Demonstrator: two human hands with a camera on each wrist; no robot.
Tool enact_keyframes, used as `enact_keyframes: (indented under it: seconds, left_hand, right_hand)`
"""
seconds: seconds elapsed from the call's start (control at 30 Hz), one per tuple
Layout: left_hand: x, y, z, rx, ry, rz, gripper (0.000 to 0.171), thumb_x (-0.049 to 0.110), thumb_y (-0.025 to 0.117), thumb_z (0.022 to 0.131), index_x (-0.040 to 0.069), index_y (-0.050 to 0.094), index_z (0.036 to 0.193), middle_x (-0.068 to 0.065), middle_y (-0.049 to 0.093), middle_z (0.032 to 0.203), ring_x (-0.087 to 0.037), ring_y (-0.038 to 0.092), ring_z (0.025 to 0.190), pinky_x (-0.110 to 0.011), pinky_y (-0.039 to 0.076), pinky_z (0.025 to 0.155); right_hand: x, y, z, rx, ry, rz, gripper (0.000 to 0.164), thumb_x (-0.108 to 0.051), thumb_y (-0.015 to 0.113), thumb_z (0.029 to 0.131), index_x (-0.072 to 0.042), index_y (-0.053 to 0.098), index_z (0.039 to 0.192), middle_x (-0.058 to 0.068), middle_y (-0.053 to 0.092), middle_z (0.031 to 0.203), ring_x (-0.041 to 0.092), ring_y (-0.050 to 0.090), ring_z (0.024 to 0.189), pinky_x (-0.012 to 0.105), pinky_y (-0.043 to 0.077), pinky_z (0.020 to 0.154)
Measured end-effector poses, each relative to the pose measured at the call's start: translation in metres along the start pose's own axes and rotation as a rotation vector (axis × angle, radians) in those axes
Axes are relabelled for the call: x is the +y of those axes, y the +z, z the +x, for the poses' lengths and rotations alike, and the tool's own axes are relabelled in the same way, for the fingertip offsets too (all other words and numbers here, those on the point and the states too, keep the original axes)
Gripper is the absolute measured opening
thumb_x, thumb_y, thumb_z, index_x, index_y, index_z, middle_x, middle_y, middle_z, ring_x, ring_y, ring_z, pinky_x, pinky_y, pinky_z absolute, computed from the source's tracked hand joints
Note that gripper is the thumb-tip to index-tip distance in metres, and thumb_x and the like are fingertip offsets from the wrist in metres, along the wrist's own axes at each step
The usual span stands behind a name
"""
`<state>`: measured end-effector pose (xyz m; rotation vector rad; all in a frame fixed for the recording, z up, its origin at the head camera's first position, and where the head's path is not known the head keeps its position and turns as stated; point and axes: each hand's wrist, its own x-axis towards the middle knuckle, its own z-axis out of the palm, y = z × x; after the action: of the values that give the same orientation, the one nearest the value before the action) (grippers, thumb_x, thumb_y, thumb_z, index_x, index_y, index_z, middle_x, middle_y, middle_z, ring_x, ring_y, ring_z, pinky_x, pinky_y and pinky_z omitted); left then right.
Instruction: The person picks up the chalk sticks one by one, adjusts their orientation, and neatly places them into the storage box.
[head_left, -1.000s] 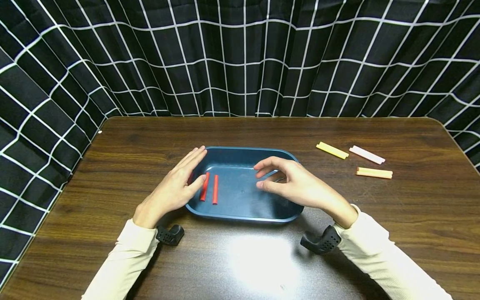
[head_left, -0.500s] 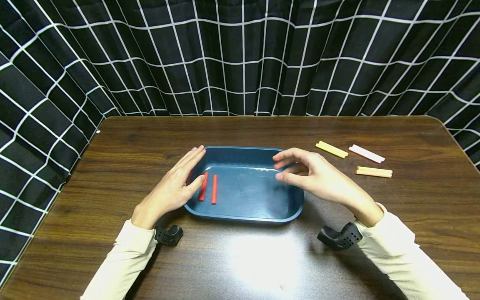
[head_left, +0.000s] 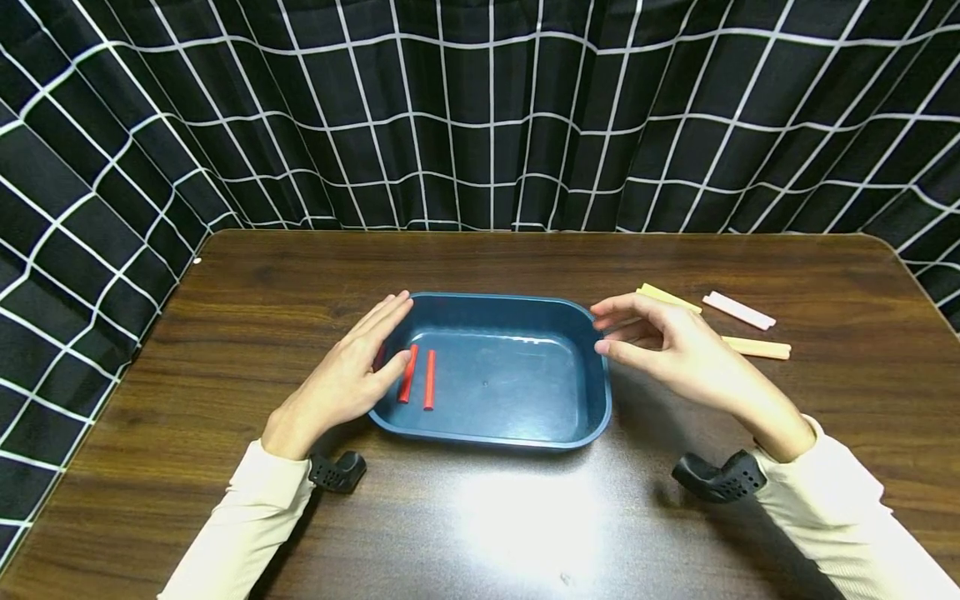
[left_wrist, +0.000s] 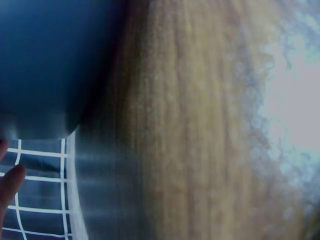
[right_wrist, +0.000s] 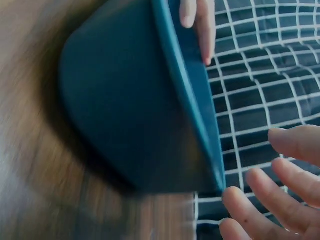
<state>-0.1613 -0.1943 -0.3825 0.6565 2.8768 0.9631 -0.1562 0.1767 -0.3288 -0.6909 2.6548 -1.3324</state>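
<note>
Fingers of the left hand are held straight and close together, with the thumb set apart; nothing is gripped by them. They are laid along the left end of a blue tub, the thumb reaching in over its edge. Whether the tub is pressed cannot be told. By the right hand, held near the far right corner of the tub, a wide gap is left between thumb and gently bent fingers, and nothing is held there. In the right wrist view, its fingertips are seen spread beside the tub's end.

Inside the tub, two red sticks are laid side by side at the left end, lengthwise from near to far. A sliver of red is also glimpsed beside the left thumb, mostly hidden.

Beyond the right hand, to the right, a yellow stick and an orange stick are partly covered by it, while a pink stick is fully shown, farther right.

Each wrist is fitted with a black mount below a cream sleeve. Everything is set on a brown wooden table, backed by a black curtain with white grid lines.
</note>
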Motion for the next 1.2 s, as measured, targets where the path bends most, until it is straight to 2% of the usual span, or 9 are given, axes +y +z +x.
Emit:
enact_keyframes:
  seconds: [0.13,0.47,0.63,0.73,0.87,0.93,1.0,1.1,1.2]
  left_hand:
    - [0.0,0.0,0.0,-0.002,0.007,0.0,0.064,0.021,0.058,0.099,0.01,0.032,0.156,-0.004,0.026,0.165,-0.023,0.018,0.155,-0.048,0.019,0.125]
    - [-0.001,0.002,0.003,-0.001,0.015,-0.005,0.064,0.022,0.059,0.099,0.01,0.032,0.156,-0.004,0.025,0.165,-0.025,0.018,0.155,-0.05,0.019,0.125]
    - [0.0,0.003,0.0,0.001,0.006,0.0,0.064,0.021,0.059,0.098,0.011,0.032,0.156,-0.004,0.026,0.165,-0.025,0.019,0.155,-0.05,0.019,0.125]
    - [0.001,0.002,-0.001,0.005,0.011,-0.006,0.065,0.021,0.059,0.098,0.011,0.032,0.156,-0.003,0.026,0.165,-0.024,0.019,0.155,-0.05,0.019,0.125]
    - [0.0,0.002,-0.001,0.009,0.021,-0.009,0.064,0.021,0.059,0.099,0.012,0.032,0.156,-0.005,0.026,0.165,-0.026,0.019,0.155,-0.051,0.02,0.124]
    - [-0.001,0.002,-0.001,0.011,0.02,-0.008,0.064,0.021,0.059,0.099,0.012,0.032,0.156,-0.005,0.027,0.165,-0.026,0.019,0.155,-0.051,0.02,0.124]
    - [-0.001,0.002,-0.001,0.014,0.017,-0.007,0.063,0.02,0.059,0.099,0.011,0.032,0.156,-0.005,0.027,0.165,-0.026,0.02,0.154,-0.051,0.02,0.124]
    - [-0.001,0.002,-0.001,0.016,0.016,-0.01,0.063,0.02,0.059,0.098,0.01,0.033,0.155,-0.005,0.027,0.164,-0.026,0.02,0.154,-0.05,0.02,0.125]
    - [-0.002,0.003,-0.001,0.021,0.021,-0.014,0.063,0.019,0.059,0.098,0.009,0.034,0.155,-0.006,0.028,0.164,-0.028,0.021,0.154,-0.05,0.02,0.125]
  right_hand:
    - [0.012,-0.004,-0.006,0.042,-0.033,-0.016,0.036,-0.002,0.071,0.088,0.001,0.063,0.123,0.017,0.069,0.111,-0.008,0.065,0.092,0.01,0.054,0.077]
    - [0.036,-0.022,-0.019,0.109,-0.003,-0.173,0.036,-0.002,0.072,0.087,0.003,0.063,0.122,0.021,0.069,0.111,-0.017,0.057,0.09,0.003,0.048,0.076]
    - [0.051,-0.029,-0.027,0.139,-0.079,-0.258,0.033,0.002,0.074,0.084,0.0,0.067,0.117,0.01,0.065,0.102,-0.015,0.06,0.088,0.004,0.05,0.075]
    - [0.06,-0.036,-0.032,0.154,-0.095,-0.308,0.031,0.001,0.075,0.084,-0.004,0.068,0.114,0.007,0.066,0.102,-0.016,0.059,0.087,0.004,0.05,0.075]
    - [0.073,-0.048,-0.041,0.168,-0.042,-0.32,0.029,-0.002,0.074,0.085,-0.004,0.068,0.114,0.021,0.067,0.121,-0.025,0.051,0.095,-0.002,0.045,0.077]
    - [0.08,-0.055,-0.045,0.173,-0.01,-0.332,0.03,-0.003,0.075,0.085,-0.004,0.069,0.114,0.025,0.065,0.124,-0.027,0.049,0.095,-0.003,0.043,0.076]
    - [0.088,-0.06,-0.048,0.174,0.015,-0.352,0.03,-0.004,0.075,0.085,-0.004,0.069,0.114,0.025,0.067,0.121,-0.028,0.048,0.094,-0.003,0.042,0.075]
    - [0.099,-0.066,-0.051,0.176,0.022,-0.428,0.03,-0.006,0.077,0.083,-0.005,0.07,0.113,0.019,0.072,0.108,-0.029,0.045,0.093,-0.002,0.039,0.073]
    - [0.107,-0.07,-0.052,0.186,0.022,-0.507,0.03,-0.009,0.079,0.081,-0.008,0.072,0.11,0.016,0.074,0.102,-0.031,0.039,0.094,0.004,0.038,0.071]
